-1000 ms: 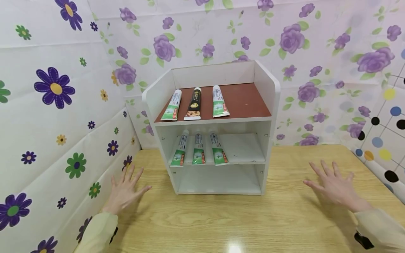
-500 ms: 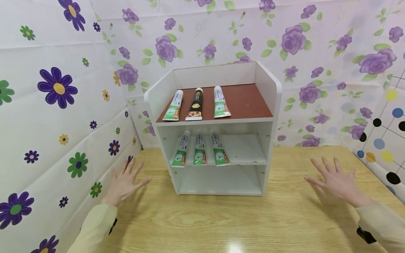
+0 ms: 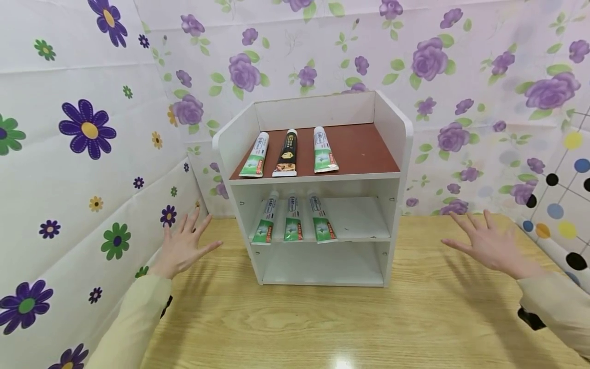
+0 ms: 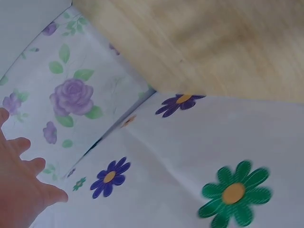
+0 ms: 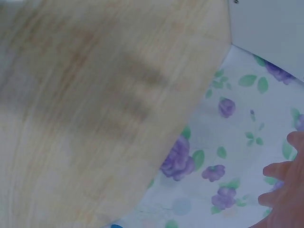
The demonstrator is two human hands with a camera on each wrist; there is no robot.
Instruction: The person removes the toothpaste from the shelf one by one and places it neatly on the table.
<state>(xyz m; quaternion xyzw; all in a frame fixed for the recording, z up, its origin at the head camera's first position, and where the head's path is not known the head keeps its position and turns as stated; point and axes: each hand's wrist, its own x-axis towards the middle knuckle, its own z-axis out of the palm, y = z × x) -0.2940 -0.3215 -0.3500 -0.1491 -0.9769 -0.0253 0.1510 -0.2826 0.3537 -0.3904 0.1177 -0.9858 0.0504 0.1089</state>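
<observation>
My left hand (image 3: 182, 247) is spread above the table, left of a white shelf unit (image 3: 395, 205), and holds nothing. On the other side my right hand (image 3: 489, 246) hovers with its fingers apart, also bare. Across the brown top shelf lie a green-and-white toothpaste tube (image 3: 255, 155), a black toothpaste tube (image 3: 286, 154) and another green-and-white tube (image 3: 324, 149). Three more green-and-white tubes, a left one (image 3: 266, 219), a middle one (image 3: 293, 218) and a right one (image 3: 321, 218), lie on the middle shelf. Only fingers show at the edges of both wrist views.
The shelf unit stands on a wood-grain table (image 3: 295, 328). Behind it hangs a white cloth with purple roses (image 3: 428, 59). A daisy-patterned cloth (image 3: 41, 179) rises along the left, and a dotted cloth (image 3: 571, 205) borders the right.
Both hands have risen slightly, the right one more. The scene has shifted a little rightward in the head view. The tubes keep their places on the shelves.
</observation>
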